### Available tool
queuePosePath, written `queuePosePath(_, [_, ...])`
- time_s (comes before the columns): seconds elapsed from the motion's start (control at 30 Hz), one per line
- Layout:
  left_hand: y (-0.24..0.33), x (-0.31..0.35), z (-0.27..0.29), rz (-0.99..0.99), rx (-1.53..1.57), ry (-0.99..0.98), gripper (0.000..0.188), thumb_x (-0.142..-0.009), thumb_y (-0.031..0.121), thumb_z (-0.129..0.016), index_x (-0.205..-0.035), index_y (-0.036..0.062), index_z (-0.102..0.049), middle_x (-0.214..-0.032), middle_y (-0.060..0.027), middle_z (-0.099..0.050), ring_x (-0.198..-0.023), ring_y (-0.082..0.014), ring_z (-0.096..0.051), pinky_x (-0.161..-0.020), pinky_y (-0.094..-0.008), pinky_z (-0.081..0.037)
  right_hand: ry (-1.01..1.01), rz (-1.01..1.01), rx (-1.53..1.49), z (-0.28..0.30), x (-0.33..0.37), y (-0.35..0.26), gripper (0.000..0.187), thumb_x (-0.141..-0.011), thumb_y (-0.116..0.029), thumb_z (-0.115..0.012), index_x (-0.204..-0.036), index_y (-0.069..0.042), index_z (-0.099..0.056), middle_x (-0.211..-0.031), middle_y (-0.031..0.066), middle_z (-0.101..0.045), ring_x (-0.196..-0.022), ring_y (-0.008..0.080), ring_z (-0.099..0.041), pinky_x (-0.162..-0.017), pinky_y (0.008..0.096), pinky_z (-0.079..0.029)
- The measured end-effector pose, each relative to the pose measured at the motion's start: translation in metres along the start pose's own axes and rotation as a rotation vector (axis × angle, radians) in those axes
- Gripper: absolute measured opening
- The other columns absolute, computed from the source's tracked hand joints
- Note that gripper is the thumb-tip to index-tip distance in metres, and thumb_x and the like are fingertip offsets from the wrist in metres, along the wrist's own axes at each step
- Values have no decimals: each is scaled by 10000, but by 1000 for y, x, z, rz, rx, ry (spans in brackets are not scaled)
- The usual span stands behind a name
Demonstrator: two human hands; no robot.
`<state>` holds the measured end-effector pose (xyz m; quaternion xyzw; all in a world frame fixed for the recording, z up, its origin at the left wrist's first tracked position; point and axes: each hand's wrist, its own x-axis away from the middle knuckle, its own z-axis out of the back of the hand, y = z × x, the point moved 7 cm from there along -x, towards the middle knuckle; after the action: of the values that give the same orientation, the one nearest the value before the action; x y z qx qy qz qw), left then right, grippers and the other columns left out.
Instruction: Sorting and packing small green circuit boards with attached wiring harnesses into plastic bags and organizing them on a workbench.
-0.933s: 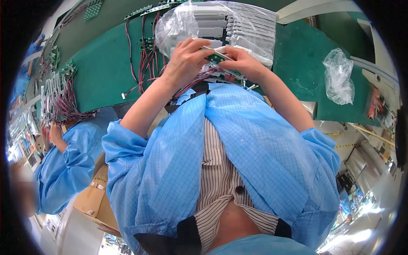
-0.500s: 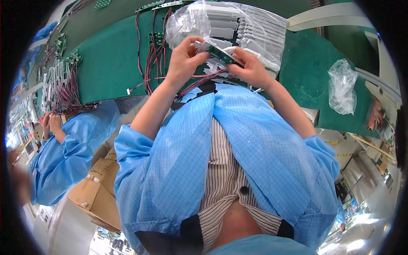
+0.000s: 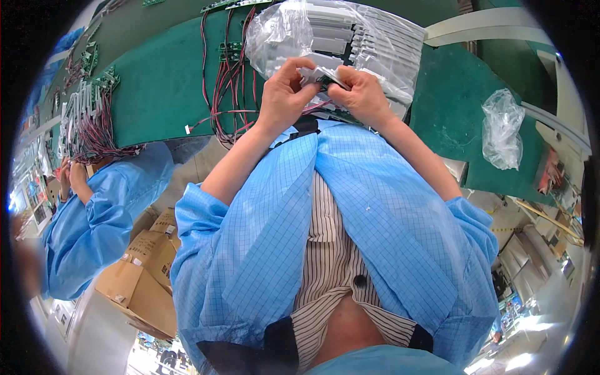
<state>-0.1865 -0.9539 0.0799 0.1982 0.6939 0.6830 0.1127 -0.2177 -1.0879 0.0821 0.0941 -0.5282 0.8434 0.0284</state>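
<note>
My left hand (image 3: pixel 284 94) and my right hand (image 3: pixel 361 95) meet over the near edge of the green bench (image 3: pixel 162 94), both pinching one small green circuit board (image 3: pixel 325 77) with red and black wires hanging from it. Just behind the hands lies a clear plastic bag (image 3: pixel 350 37) holding several pale flat modules stacked in a row. A bundle of red and black wire leads (image 3: pixel 225 75) runs down the bench to the left of my left hand. My blue coat sleeves fill the lower middle.
A crumpled clear bag (image 3: pixel 503 128) lies on the bench at the right. At the left a co-worker in a blue coat (image 3: pixel 94 219) handles wired boards (image 3: pixel 78 122). Cardboard boxes (image 3: pixel 147 269) stand on the floor between us.
Both hands have stayed together on the small board, shifting slightly; the fingers have regripped it, and the head view has tilted a little.
</note>
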Motion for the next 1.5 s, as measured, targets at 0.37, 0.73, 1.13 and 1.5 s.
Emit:
queuePosePath(0.37, [-7, -4, 12, 38, -187, 80, 230, -695, 37, -600, -911, 27, -523, -625, -25, -563, -539, -51, -502, -461, -199, -391, 79, 63, 259, -7, -6, -12, 280, -700, -268, -539, -638, -18, -430, -507, 142, -441, -469, 257, -472, -466, 345, -364])
queuePosePath(0.73, [39, -1, 94, 309, -481, -265, 232, -827, 253, -545, -761, 40, -611, -538, 55, -437, -488, -26, -378, -426, -193, -278, -76, -114, -1, 61, 7, 54, 213, -821, -202, -534, -686, -43, -490, -595, -46, -439, -527, 45, -372, -446, 224, -328])
queuePosePath(1.13, [42, -6, 220, 225, -1523, -150, 290, -746, 293, -603, -858, 26, -596, -773, -99, -603, -732, -168, -575, -659, -295, -439, -166, 210, 279, 23, 3, 14, 202, -728, -223, -633, -725, -29, -580, -632, 65, -517, -542, 149, -457, -517, 265, -378])
queuePosePath(1.5, [-38, -203, 110, -190, -1110, 81, 301, -787, 196, -512, -1071, 106, -554, -1137, -132, -506, -1022, -315, -496, -862, -366, -416, 244, 274, 953, 16, -117, 18, 264, -692, -202, -632, -886, -45, -545, -921, 131, -531, -923, 287, -506, -780, 367, -438])
